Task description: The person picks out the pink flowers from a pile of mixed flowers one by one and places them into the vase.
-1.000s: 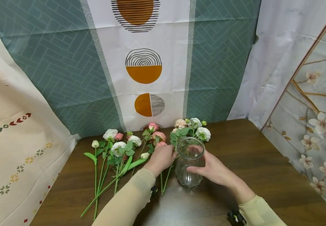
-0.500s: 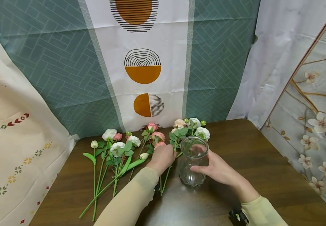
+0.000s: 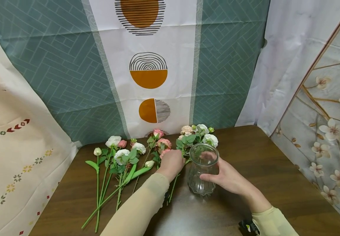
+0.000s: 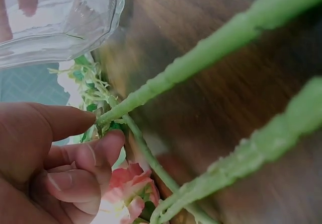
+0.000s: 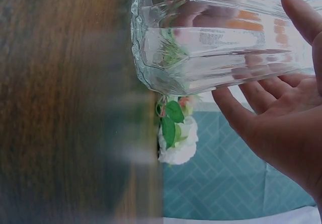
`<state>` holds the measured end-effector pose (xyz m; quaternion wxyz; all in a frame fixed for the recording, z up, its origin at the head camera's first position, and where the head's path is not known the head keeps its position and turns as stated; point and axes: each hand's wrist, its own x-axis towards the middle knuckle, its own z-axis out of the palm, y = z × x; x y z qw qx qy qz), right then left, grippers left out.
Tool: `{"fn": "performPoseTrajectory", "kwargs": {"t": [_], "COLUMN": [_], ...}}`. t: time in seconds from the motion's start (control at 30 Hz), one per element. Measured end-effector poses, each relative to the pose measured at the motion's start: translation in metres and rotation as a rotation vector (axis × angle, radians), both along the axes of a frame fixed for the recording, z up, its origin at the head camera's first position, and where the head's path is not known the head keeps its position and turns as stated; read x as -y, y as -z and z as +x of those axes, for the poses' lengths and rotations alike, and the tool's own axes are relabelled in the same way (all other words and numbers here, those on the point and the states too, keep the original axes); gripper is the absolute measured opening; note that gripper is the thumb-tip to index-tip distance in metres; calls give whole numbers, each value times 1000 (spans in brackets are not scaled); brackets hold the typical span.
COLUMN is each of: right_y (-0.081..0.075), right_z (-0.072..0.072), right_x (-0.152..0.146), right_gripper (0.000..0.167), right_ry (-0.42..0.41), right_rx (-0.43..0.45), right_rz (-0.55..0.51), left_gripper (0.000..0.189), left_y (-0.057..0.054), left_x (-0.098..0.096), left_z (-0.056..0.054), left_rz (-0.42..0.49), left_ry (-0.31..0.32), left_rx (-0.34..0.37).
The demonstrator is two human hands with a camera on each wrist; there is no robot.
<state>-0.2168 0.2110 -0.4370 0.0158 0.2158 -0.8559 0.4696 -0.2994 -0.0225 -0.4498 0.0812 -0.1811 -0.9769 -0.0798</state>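
"Standing upright on the dark wooden table (image 3: 255,164), why is the faceted glass vase (image 3: 200,183) just there?"

"It sits ahead of the person, mouth up, with a hand on either side. I'd judge that spot puts its mouth in easy reach of the 2 hands."

"And the flowers?"

"They lie with blooms toward the far edge and most stems toward the person, probably so the stems come easily to hand. Behind the vase is a peach-and-white spray (image 3: 210,141); going left come coral-pink roses (image 3: 164,143), white double blooms (image 3: 122,156) and, outermost, a white tulip (image 3: 97,151)."

"How does the right hand (image 3: 229,178) have the vase?"

"Spread to its girth: fingers round the far side, visible through the glass, thumb in front. It's a light hold, I'd say, meant to steady it."

"And the left hand (image 3: 171,164)?"

"Pinching, tips nearly together, on 1 green stem (image 4: 201,55), with the other fingers curled in. How firmly, I can't tell. Nor am I sure which bloom the stem carries; the spray seems likeliest."
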Motion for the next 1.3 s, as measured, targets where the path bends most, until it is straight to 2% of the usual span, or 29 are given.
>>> {"fn": "performPoseTrajectory", "kwargs": {"t": [0.1, 0.23, 0.3, 0.37, 0.53, 0.6, 0.73, 0.93, 1.03, 1.23, 1.3], "right_y": [0, 1, 1, 2, 2, 1, 1, 2, 2, 1, 1], "right_z": [0, 1, 1, 1, 2, 2, 3, 3, 4, 4, 4], "right_x": [0, -1, -1, -1, 0, 0, -1, -2, -2, -1, 0], "right_gripper": [70, 70, 69, 69, 71, 72, 72, 70, 69, 71, 71], "right_ry": [1, 3, 3, 2, -2, -2, -1, 8, 11, 10, 9], "right_rx": [-4, -7, -7, -1, 15, 18, 21, 4, -1, 5, 5], "right_rz": [-5, -5, -7, -8, -5, -5, -5, -5, -6, -11, -9], "left_gripper": [47, 43, 40, 41, 44, 43, 43, 38, 37, 41, 42], "left_y": [0, -2, 1, 16, 70, 78, 77, 63, 60, 60, 55], "left_x": [-2, -5, -5, -3, 2, 1, -3, -8, -9, -7, -6], "left_z": [-1, 1, -3, -16, -61, -68, -70, -62, -60, -62, -58], "left_rz": [7, 2, 3, 2, 11, 7, -16, 0, 11, 64, 101], "left_ry": [-9, -9, -5, 0, 5, -1, -23, -48, -56, -61, -66], "left_rx": [19, 8, 7, -3, 4, 17, 51, 118, 143, 174, 185]}}
